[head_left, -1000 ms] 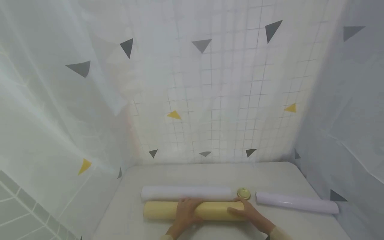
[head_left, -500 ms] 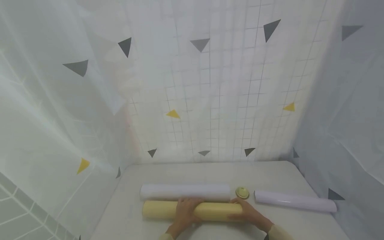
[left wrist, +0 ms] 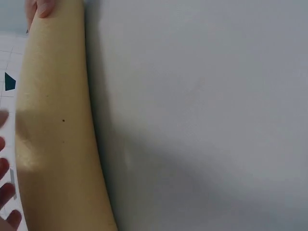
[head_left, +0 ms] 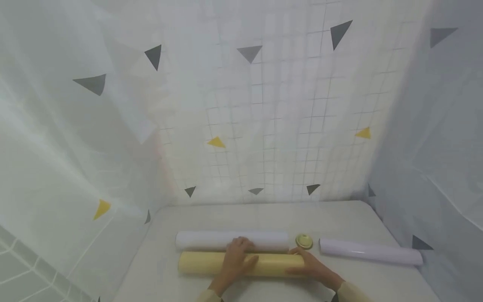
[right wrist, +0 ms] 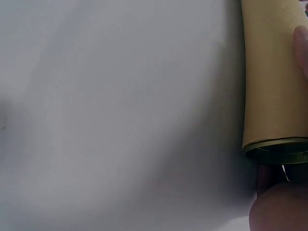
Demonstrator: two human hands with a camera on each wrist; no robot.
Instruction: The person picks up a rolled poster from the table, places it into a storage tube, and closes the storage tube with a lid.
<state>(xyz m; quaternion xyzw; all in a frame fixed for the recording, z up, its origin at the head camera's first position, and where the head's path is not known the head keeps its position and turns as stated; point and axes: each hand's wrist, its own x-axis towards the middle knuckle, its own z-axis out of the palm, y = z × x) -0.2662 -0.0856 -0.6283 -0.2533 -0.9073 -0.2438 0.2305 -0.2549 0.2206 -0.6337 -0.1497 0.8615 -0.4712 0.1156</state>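
A yellow-tan cardboard tube (head_left: 203, 263) lies crosswise on the white table. In the right wrist view its near end is open, with a metal rim (right wrist: 276, 144). My right hand (head_left: 311, 267) grips the tube's right end, thumb on the near side and fingers on the far side. My left hand (head_left: 235, 260) is over the middle of the tube, its fingers reaching toward the white roll (head_left: 203, 240) behind. In the left wrist view, the left fingers (left wrist: 6, 192) stand off the tube's side; whether they touch the white roll cannot be told.
A round gold-coloured metal lid (head_left: 304, 241) lies behind the tube's right end. Farther right is a second, thinner white roll (head_left: 371, 252). Whitish sheeting with grey and yellow triangles (head_left: 216, 142) surrounds the table (head_left: 264, 216) at the back and sides.
My left hand has loosened from the tube, its thumb lifting and its fingers moving forward over the white roll. The right hand keeps its grip on the tube, which has hardly moved.
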